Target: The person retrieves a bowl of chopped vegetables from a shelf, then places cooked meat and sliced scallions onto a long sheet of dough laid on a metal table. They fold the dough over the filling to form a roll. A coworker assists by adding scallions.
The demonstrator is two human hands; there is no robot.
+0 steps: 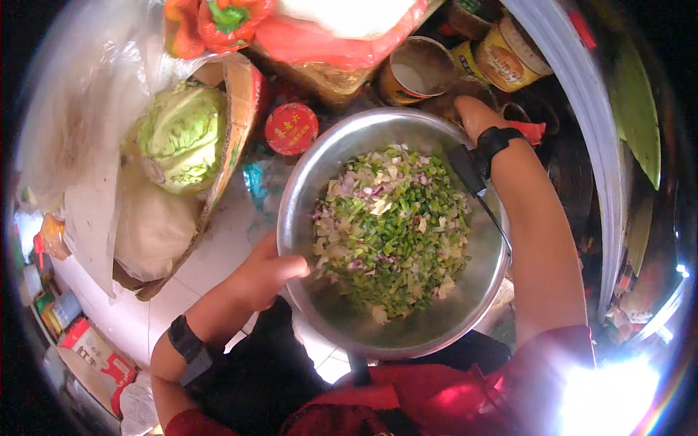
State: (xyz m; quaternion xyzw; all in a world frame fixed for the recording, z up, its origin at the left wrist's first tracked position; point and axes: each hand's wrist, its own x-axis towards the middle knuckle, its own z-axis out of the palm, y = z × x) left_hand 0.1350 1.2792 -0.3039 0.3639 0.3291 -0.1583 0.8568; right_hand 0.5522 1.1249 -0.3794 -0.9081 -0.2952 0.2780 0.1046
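A wide stainless steel bowl [309,305] is tilted in front of me, holding a heap of chopped vegetables [392,225], green bits mixed with pale and purplish pieces. My left hand [270,272] grips the bowl's left rim, thumb over the edge. My right hand [476,116] reaches past the far right rim toward several jars and tubs; its fingers are hidden, so what it touches does not show. By the right wrist strap [496,143], a black piece [466,168] with a thin dark rod overlaps the bowl; I cannot tell whether it is attached.
A cabbage [185,134] sits in a cardboard box [236,120] on the left. Red peppers [222,22] and a red-lidded container [291,128] lie beyond. An open tub [416,69] and a yellow-labelled jar [509,54] stand far right, near long green leaves [634,102].
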